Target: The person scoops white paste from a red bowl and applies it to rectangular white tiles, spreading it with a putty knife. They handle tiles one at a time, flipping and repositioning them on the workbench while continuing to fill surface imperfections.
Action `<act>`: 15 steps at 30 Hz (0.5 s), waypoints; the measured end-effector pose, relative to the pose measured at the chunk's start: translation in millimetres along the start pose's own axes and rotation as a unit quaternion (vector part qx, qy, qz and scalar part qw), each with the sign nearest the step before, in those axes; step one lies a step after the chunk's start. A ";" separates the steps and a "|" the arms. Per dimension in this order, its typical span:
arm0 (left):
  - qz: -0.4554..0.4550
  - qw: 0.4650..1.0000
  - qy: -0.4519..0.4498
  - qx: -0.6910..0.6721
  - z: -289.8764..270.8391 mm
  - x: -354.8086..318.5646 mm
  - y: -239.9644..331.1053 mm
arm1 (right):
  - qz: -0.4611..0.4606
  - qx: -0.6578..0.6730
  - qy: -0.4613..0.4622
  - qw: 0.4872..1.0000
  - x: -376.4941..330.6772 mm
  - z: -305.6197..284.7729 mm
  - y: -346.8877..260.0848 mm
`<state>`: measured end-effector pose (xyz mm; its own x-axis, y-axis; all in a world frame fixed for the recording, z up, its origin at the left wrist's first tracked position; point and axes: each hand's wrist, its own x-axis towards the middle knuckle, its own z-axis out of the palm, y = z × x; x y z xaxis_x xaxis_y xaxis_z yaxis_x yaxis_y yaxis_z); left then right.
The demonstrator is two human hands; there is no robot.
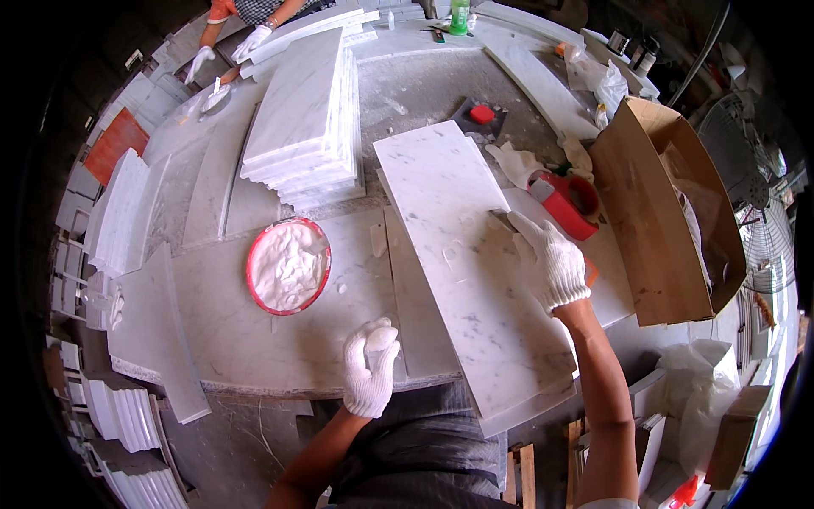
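My right hand (549, 263), in a white knit glove, is closed around a small scraper (504, 221) whose dark blade meets the face of a grey-veined white marble slab (458, 246). The slab lies slanted, its near end past the table's front edge. Wet-looking smears mark its surface near the blade. My left hand (370, 369), gloved too, is held by the table's front edge with its fingers curled in; what they hold, if anything, I cannot make out. Between the left hand and the stacked slabs sits a red-rimmed bowl (289, 265) of white paste.
A tall stack of marble slabs (297, 119) stands at the far left. On the right are a red tape roll (564, 204), an open cardboard box (632, 212) and a fan (767, 246). Another person's gloved hands (253, 42) show at the far left, by a green bottle's (459, 17) side of the table.
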<state>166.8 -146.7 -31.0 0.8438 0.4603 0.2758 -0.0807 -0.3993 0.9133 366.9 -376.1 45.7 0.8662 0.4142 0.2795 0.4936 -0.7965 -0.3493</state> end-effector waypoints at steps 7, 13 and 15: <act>-0.027 0.997 -0.011 -0.072 9.4 3.9 4.0 | 0.038 -0.039 -0.048 0.997 -6.8 1.8 -17.3; -0.013 0.994 -0.012 -0.104 26.1 46.5 13.8 | 0.054 -0.086 -0.057 0.993 2.9 3.4 -18.5; 0.024 0.994 -0.008 -0.104 35.0 68.4 22.9 | 0.058 -0.074 -0.051 0.994 4.5 1.9 -17.3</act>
<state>241.2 -152.2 -1.7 0.8440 0.4321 0.3177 -0.2283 -0.2465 0.9419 362.4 -359.6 51.3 0.9234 0.3534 0.1498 0.3805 -0.8941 -0.2361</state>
